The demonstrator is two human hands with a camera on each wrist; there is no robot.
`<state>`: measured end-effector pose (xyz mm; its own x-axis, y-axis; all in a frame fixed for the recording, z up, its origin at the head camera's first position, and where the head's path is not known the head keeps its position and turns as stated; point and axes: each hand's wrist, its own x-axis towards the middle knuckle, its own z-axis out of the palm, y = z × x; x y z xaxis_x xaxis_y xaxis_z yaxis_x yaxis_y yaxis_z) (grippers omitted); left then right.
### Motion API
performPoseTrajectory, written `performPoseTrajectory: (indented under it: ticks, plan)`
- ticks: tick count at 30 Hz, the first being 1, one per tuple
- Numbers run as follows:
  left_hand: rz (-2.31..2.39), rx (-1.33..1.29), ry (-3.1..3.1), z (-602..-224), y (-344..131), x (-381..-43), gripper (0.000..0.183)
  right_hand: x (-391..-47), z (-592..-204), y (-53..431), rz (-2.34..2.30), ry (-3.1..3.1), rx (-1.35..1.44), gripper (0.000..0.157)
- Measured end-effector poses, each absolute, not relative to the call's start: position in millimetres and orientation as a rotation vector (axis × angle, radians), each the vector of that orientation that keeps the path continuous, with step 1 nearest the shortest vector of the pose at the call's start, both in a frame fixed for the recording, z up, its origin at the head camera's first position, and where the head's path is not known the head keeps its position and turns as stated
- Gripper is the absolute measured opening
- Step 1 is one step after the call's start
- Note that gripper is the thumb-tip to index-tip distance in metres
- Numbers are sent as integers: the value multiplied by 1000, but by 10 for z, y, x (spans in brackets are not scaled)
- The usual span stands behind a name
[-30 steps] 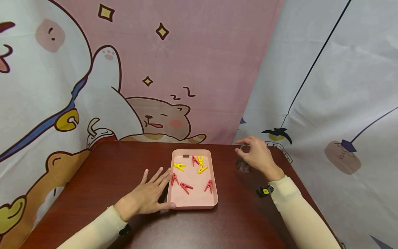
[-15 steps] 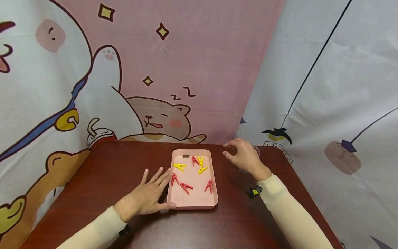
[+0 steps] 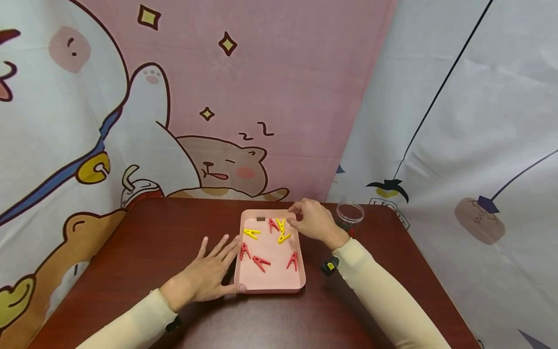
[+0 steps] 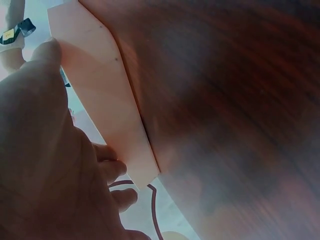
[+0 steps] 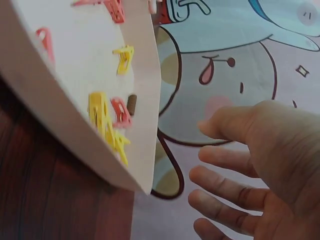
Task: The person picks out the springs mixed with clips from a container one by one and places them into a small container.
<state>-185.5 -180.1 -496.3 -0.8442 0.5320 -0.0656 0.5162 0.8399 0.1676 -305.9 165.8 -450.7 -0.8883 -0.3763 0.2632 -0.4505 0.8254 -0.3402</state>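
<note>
A pale pink tray (image 3: 272, 281) lies on the table with several red clothespins, such as one clothespin (image 3: 261, 263), and three yellow clothespins, one yellow clothespin (image 3: 251, 233) near its left wall. My left hand (image 3: 205, 276) rests with spread, straight fingers against the tray's left side; in the left wrist view the fingertips (image 4: 116, 170) touch the tray's wall (image 4: 105, 95). Over the tray's far right corner hovers my right hand (image 3: 315, 222), its fingers loosely bent. The right wrist view shows nothing between the thumb and fingers of that hand (image 5: 270, 165).
A clear round jar (image 3: 350, 212) stands on the table right of the tray, a bit of red visible low by it. A small dark brown piece (image 3: 260, 219) is at the tray's far wall. Printed cloth (image 3: 279, 97) hangs behind the table (image 3: 174, 228).
My right hand has moved left from the clear jar to the tray's far right corner, and the jar is now uncovered. My left hand and the tray have stayed put.
</note>
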Motion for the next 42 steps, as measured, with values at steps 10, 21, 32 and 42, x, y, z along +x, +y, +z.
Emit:
performPoseTrajectory:
  ticks: [10, 21, 32, 42]
  plan:
    - [240, 813, 2895, -4976, -1788, -1850, 121, -3191, -4607, 1265, 499, -2969, 644, 36]
    - [239, 835, 2901, -4934, -1786, -1828, 121, -3292, -4677, 978, 508, -3009, 751, 39]
    - [240, 837, 2909, -4969, -1799, -1842, 119, -3441, -4796, 797, 491, -3023, 869, 28]
    - [243, 846, 2910, -4948, -1792, -1837, 120, -3463, -4837, 752, 447, -3082, 832, 29]
